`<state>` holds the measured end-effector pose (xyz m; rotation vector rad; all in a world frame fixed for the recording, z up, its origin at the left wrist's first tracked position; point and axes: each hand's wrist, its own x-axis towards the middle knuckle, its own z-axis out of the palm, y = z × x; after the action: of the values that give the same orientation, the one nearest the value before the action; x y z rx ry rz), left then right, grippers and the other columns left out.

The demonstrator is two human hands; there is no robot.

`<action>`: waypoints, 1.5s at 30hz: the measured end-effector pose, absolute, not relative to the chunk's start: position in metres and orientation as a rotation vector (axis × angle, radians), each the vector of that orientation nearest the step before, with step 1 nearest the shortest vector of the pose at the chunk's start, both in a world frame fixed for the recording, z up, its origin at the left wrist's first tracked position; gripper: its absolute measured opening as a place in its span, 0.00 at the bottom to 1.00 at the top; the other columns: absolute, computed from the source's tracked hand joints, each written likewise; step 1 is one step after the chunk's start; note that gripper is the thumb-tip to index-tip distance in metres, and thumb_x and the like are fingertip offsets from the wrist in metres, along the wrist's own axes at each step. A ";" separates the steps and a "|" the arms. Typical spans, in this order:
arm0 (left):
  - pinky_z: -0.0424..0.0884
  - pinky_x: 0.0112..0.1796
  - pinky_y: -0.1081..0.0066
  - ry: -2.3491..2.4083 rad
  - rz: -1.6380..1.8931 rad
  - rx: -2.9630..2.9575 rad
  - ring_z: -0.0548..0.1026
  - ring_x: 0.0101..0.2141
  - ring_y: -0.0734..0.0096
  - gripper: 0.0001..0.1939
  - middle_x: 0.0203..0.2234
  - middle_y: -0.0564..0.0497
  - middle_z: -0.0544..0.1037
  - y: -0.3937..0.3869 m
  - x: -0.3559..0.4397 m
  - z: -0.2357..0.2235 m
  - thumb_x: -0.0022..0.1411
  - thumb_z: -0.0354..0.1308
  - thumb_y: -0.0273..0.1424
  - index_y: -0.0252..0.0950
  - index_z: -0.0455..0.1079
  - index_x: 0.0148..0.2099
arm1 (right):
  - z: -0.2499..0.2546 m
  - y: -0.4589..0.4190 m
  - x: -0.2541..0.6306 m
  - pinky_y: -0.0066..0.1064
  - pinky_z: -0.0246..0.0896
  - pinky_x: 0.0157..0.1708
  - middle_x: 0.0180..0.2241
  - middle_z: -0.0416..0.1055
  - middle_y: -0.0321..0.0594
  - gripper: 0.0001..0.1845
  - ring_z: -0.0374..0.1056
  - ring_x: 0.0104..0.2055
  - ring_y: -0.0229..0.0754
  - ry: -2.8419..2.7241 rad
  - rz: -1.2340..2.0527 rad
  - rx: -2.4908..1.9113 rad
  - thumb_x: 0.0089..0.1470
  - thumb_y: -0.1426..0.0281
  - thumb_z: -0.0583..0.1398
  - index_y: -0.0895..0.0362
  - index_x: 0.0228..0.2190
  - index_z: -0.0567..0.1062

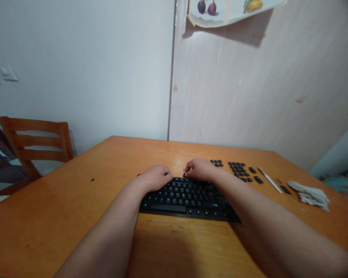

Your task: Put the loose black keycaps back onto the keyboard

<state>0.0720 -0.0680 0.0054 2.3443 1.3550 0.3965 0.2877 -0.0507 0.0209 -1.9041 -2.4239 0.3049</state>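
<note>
A black computer keyboard (174,197) lies on the wooden table, with bare key positions along its lower right edge. My left hand (155,178) grips its far left part, the thumb over the upper keys and the fingers curled at the back edge. Just behind the top row, my right hand (201,169) has its fingertips pinched at a small black keycap (185,175). My right wrist and forearm cover much of the keyboard's right side. Several loose keycaps (237,169) lie in grouped rows beyond my right forearm.
Right of the keycaps are a white pen-like stick (269,179), a small black piece (285,189) and a crumpled pale cloth (310,195). One small dark piece (92,179) lies at the left on the table (75,216). A wooden chair (40,141) stands beyond.
</note>
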 end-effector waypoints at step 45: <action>0.65 0.31 0.71 1.386 0.291 2.418 0.75 0.33 0.65 0.17 0.33 0.47 0.81 -0.063 0.071 0.000 0.62 0.50 0.40 0.36 0.76 0.36 | 0.030 -0.099 0.315 0.25 0.50 0.20 0.27 0.73 0.35 0.20 0.59 0.23 0.32 -1.672 1.516 -1.217 0.43 0.57 0.70 0.57 0.33 0.77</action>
<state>0.0711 -0.0625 0.0001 2.4181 1.3864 0.2912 0.3152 -0.0987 0.0301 -1.2169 -1.6722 1.5165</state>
